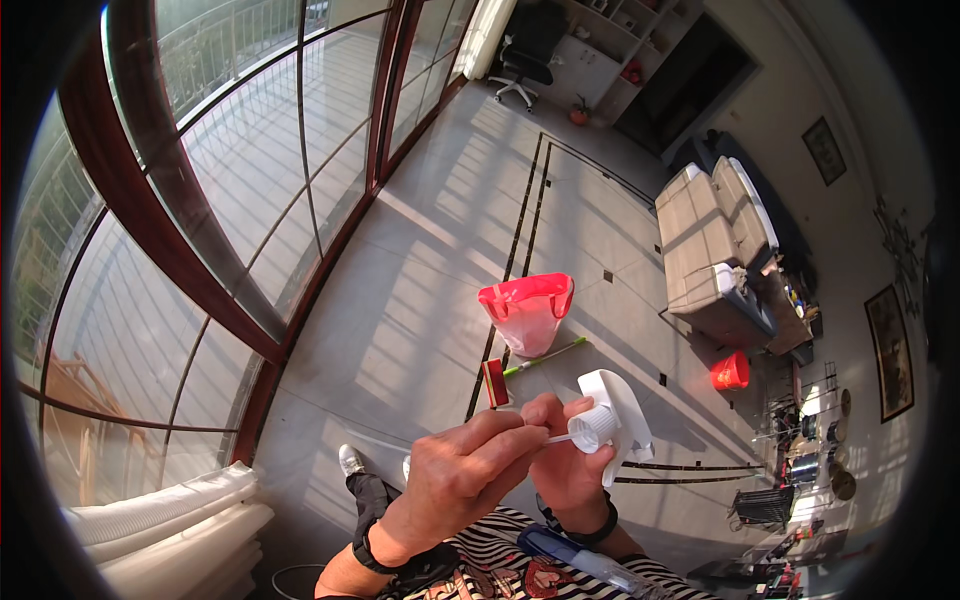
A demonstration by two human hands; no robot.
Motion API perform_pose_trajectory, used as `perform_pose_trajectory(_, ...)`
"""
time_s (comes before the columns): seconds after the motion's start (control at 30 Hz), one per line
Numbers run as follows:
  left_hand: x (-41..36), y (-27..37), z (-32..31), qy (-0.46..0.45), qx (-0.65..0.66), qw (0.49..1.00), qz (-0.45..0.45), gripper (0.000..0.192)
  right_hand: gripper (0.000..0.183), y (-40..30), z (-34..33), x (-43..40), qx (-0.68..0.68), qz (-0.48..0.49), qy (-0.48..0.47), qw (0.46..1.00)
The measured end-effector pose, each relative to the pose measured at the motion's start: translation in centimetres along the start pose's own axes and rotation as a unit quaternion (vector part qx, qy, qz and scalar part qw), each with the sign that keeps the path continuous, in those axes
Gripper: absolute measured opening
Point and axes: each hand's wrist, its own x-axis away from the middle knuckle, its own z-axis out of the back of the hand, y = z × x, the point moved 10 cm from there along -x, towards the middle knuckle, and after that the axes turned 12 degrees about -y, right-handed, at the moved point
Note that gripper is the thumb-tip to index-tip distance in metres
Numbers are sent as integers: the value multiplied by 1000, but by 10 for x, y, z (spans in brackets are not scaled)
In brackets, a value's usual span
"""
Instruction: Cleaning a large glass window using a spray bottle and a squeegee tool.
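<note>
My right hand (574,476) holds a white plastic trigger spray head (619,420), its ribbed collar turned to the left. Pinched in the fingers of my left hand (469,465) is a thin white tube (556,439), whose end meets the collar's opening; how far it sits inside cannot be told. Below both hands, a clear and blue plastic bottle (581,559) lies against the striped shirt. Beyond the hands, a pink and red bag (529,315) stands on the floor, beside a squeegee-like tool (495,382) with a red head and green-and-white handle.
Tall glass doors (247,150) in dark red frames run along the left, above a white curtain (172,525). A sofa (694,240) and a red bucket (730,371) stand to the right. An office chair (529,56) is at the far end. Metal racks (765,506) fill the lower right.
</note>
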Motion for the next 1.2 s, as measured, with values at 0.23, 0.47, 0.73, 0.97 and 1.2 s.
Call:
perform_pose_trajectory(0.23, -2, 2, 4, 12, 10, 1000, 7, 22, 53, 0, 0, -1, 16, 2, 2, 1000)
perform_pose_trajectory(0.47, -1, 0, -1, 4, -4, 1000, -5, 26, 52, -1, 0, -2, 10, 6, -5, 1000)
perform_pose_trajectory(0.73, 0, 5, -1, 6, -60, 998, 6, 24, 46, -12, -1, -4, 76, -15, 52, 996)
perform_pose_trajectory(0.97, 0, 13, 3, 3, -103, 995, 7, 22, 44, -21, 0, 3, 174, -30, 122, 977)
perform_pose_trajectory(1.2, 3, 16, -6, 21, -158, 987, -24, 24, 48, -18, -4, 4, 104, -24, 107, 988)
